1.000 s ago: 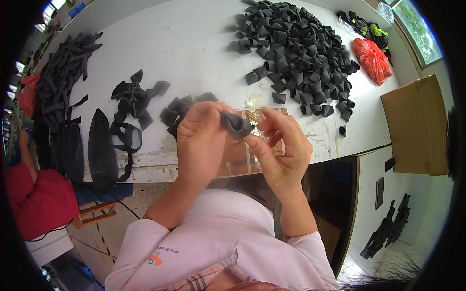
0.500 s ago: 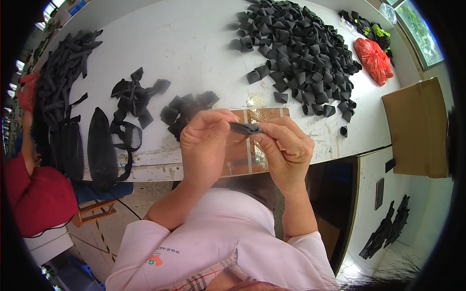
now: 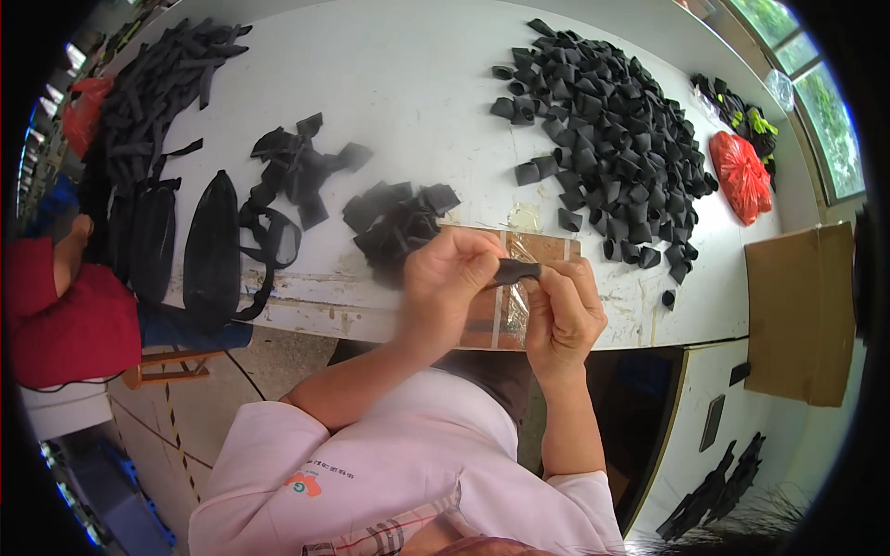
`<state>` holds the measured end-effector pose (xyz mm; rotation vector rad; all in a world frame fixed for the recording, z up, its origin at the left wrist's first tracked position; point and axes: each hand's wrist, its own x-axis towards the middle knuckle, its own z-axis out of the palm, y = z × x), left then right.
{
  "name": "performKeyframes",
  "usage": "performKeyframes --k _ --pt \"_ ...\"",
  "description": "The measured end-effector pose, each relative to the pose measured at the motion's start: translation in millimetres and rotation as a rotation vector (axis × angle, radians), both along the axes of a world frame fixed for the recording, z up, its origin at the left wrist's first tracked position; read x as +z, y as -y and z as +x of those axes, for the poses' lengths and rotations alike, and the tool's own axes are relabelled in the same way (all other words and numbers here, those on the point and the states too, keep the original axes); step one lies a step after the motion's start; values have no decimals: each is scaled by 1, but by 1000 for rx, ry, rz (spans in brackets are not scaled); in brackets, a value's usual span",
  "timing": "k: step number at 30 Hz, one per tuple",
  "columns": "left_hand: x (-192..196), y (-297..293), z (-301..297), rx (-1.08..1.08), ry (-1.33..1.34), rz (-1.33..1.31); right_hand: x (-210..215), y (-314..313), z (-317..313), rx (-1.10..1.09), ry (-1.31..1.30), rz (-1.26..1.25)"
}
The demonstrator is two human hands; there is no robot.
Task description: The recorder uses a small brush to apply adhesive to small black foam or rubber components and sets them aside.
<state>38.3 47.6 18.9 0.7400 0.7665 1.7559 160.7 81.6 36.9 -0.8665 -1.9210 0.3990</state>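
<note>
A small black fabric piece [image 3: 515,271] is stretched between my two hands, over a brown board [image 3: 477,320] at the table's front edge. My left hand [image 3: 452,278] pinches its left end between thumb and fingers. The other end sits in the grip of my right hand [image 3: 565,310], with the fingers curled round. Just beyond my left hand lies a small heap of black fabric pieces [image 3: 399,218]. A big pile of folded black fabric loops [image 3: 616,130] spreads over the right side of the table.
More black pieces [image 3: 301,167] and long black strips [image 3: 171,79] lie to the left, with black pouch-like items [image 3: 211,246] near the edge. A red plastic bag [image 3: 740,176] and a cardboard box [image 3: 799,315] stand at right. A person in red [image 3: 74,315] sits at left.
The table has shifted in view. My hands stay together on the black fabric piece; the left has moved closer to the right, and less of the piece shows between them.
</note>
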Motion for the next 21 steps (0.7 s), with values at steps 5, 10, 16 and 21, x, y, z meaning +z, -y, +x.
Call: performKeyframes --k 5,10,16,21 --pt "-33 -15 -38 442 -682 -61 17 -29 40 365 -824 -844" --pt "-121 -48 -145 805 -1342 -408 -1 -15 33 -152 -527 -631" --pt "-127 -56 -167 555 -1382 -412 -29 41 -3 210 -126 -862" --pt "-47 -25 -136 324 -1097 -174 -20 31 -43 84 16 -442"
